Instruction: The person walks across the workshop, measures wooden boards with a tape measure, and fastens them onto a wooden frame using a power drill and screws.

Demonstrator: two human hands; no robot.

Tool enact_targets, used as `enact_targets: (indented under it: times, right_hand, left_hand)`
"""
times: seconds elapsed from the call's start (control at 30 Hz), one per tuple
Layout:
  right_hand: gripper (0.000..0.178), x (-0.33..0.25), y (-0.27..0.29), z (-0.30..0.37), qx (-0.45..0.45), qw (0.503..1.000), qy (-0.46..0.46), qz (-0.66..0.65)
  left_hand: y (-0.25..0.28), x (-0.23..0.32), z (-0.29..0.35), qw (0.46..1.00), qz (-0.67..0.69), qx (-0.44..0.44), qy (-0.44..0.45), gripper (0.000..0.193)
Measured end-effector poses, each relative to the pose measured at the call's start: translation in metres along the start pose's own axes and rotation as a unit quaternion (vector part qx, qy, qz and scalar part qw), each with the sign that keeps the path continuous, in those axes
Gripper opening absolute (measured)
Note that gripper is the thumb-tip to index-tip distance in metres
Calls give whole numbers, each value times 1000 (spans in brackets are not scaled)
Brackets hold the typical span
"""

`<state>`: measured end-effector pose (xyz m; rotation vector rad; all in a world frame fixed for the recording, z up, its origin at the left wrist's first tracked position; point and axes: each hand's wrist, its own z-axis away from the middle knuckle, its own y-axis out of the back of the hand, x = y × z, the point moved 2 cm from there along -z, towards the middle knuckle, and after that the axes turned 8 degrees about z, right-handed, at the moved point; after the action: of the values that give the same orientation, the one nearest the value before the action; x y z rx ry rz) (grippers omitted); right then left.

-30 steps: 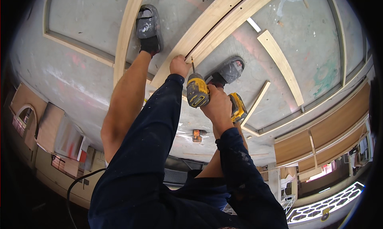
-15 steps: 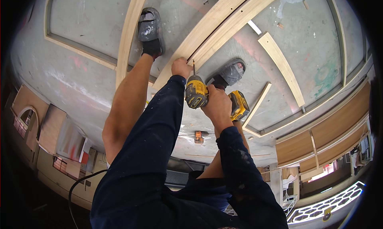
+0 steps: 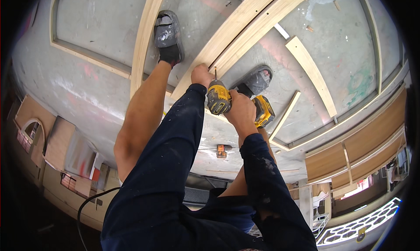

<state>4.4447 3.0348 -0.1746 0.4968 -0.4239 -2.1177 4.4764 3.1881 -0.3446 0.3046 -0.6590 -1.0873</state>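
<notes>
In my right hand [image 3: 242, 109] is a yellow and black cordless drill [image 3: 218, 97], my fingers wrapped round its handle. The drill's thin bit [image 3: 215, 72] points away from me, its tip at the near end of a pale wooden strip [image 3: 245, 44]. Beside the bit, my left hand [image 3: 201, 75] is closed on the wood where that strip lies alongside a second wooden strip [image 3: 234, 28]. A dark gap runs between the two strips. My left fingertips are partly hidden.
My feet in grey slippers [image 3: 168, 30] stand on either side of the paired strips. Wooden frames [image 3: 145, 28] lie across the concrete floor [image 3: 100, 19]. A loose slat [image 3: 311, 71] lies to the right, and an orange drill [image 3: 223, 150] rests on the floor nearer me.
Hands and drill keep nearly the same pose at the strip's end. A little less of the bit shows, and the whole view has shifted slightly.
</notes>
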Motion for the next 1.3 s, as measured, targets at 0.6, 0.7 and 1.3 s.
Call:
enact_targets:
  times: [0.6, 0.7, 1.3]
  right_hand:
    - [14, -2, 13, -2, -9, 1000, 2, 20]
    - [13, -17, 16, -4, 0, 1000, 9, 15]
    - [31, -19, 67, 39, 14, 999, -9, -41]
  left_hand:
    - [210, 28, -104, 913, -136, 384, 34, 49]
    - [237, -12, -124, 969, -114, 217, -23, 51]
    - [313, -8, -52, 992, 0, 87, -88, 40]
